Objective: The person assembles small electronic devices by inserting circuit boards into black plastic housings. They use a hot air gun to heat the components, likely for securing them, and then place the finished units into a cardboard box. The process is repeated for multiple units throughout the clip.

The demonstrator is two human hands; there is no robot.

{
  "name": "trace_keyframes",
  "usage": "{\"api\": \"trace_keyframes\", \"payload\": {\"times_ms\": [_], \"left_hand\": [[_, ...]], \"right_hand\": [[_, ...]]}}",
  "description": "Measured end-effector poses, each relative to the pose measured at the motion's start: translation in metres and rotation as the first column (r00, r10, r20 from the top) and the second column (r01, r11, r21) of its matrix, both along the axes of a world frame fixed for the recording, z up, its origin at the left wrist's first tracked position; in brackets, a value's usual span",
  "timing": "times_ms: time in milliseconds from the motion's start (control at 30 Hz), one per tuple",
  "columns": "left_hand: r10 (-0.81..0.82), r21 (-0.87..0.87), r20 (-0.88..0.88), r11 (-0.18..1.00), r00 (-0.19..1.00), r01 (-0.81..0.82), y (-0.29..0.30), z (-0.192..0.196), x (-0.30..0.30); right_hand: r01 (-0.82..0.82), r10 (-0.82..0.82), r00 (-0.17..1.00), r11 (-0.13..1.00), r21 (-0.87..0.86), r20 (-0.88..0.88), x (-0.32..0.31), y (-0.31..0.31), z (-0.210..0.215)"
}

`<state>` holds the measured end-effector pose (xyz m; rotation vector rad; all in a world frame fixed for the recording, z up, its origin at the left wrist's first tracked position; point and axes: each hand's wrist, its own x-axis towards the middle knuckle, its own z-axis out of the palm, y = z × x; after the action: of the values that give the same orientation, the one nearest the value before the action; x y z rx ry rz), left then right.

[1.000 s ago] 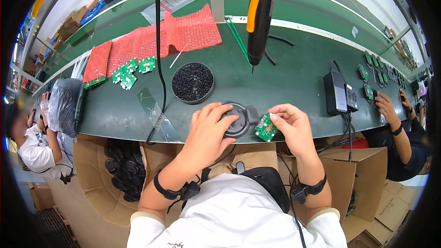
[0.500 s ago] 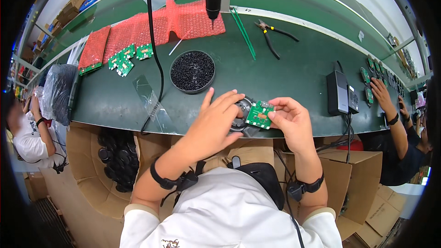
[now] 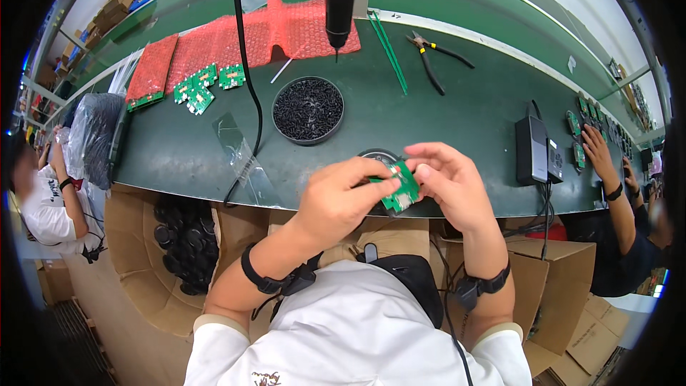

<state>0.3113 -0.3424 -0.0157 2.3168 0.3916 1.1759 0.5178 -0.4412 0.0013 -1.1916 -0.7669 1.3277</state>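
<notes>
A small green circuit board is tilted between my hands near the table's front edge. My left hand pinches its left side between thumb and fingers. At the board's upper right edge, the thumb and fingertips of my right hand close on it, with the index finger raised above. Behind the board lies a round black plastic housing on the table, mostly hidden by the board and my left hand. A round dish of small black screws stands beyond my left hand.
An electric screwdriver hangs above the table. More circuit boards lie beside red bubble wrap. Cutting pliers, green strips and a black power box lie farther right. Co-workers sit at both sides; boxes stand below.
My left hand has moved from the black housing onto the circuit board and now grips it. The board has turned and tilted. The view has shifted slightly.
</notes>
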Motion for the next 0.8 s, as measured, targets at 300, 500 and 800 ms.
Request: {"api": "trace_keyframes", "payload": {"times_ms": [300,500,800], "left_hand": [[0.081,-0.193,-0.297,0.971,0.952,-0.143,-0.025,-0.002,-0.014],[-0.159,-0.33,-0.312,0.943,0.937,0.05,0.006,-0.002,-0.036],[-0.14,-0.308,-0.326,0.951,0.935,0.035,0.007,-0.005,-0.037]], "right_hand": [[0.135,-0.101,0.966,0.982,-0.131,0.238,-0.014,0.007,-0.014],[0.117,-0.087,0.953,0.989,-0.091,0.289,-0.039,-0.001,-0.017],[0.052,0.028,0.898,0.985,-0.167,0.44,-0.027,0.018,-0.009]]}}
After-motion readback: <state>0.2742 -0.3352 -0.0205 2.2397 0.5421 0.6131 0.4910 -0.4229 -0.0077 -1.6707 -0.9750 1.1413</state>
